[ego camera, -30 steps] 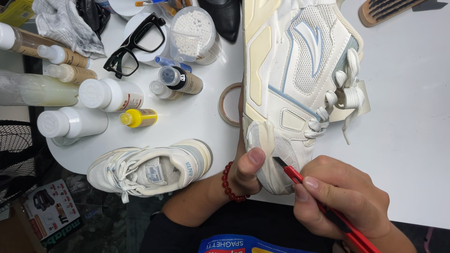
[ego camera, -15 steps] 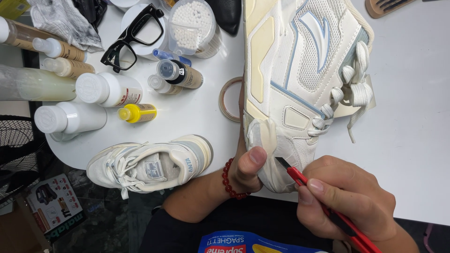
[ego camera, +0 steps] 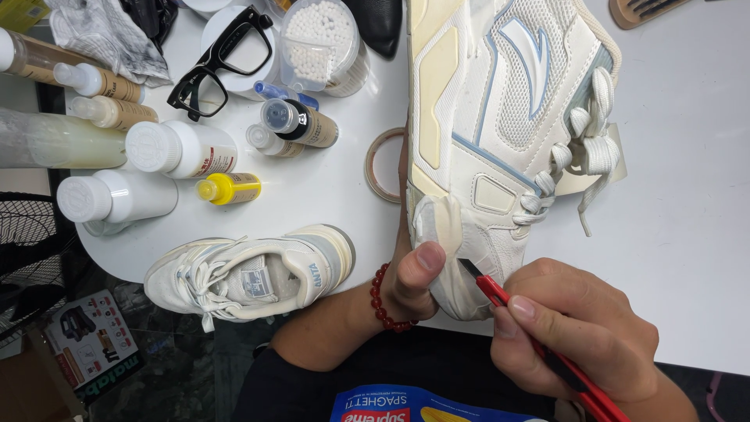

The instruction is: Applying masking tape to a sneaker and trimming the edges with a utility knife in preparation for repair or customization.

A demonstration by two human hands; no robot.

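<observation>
Head view, looking straight down at a white desk (ego camera: 687,234). Large white sneaker (ego camera: 500,125) with light-blue trim lies on its side near the desk's front edge, toe toward the person, laces (ego camera: 578,148) hanging loose on the right.

Left hand (ego camera: 410,281): grip closed on the toe of that sneaker, thumb pressed flat on a strip of pale masking tape (ego camera: 445,234) stuck over the toe and sole edge. Red bead bracelet (ego camera: 383,301) on the wrist.

Right hand (ego camera: 574,328): grip tight around a red-handled knife (ego camera: 508,301), held like a pen. The dark blade tip touches the toe just beside the left thumb, at the tape edge.

Around it:
- Tape roll (ego camera: 383,164) flat on the desk, just left of the sneaker, partly behind it.
- Second white sneaker (ego camera: 250,273) at the desk's front-left edge, opening up, well clear of both hands.
- Small yellow bottle (ego camera: 230,188) lying on its side; two white bottles (ego camera: 168,148) lying on their sides to its left.
- Dark-capped dropper bottles (ego camera: 301,121) clustered behind.
- Clear tub of cotton swabs (ego camera: 320,39), upright, tips showing.
- Black-framed glasses (ego camera: 223,62) resting on a white round thing; cannot tell what it is.
- Tan pump bottles (ego camera: 101,94) at far left.
- Wooden brush (ego camera: 641,9), top right corner, partly out of frame.
- Printed box (ego camera: 90,344) on the floor below the desk, left.
</observation>
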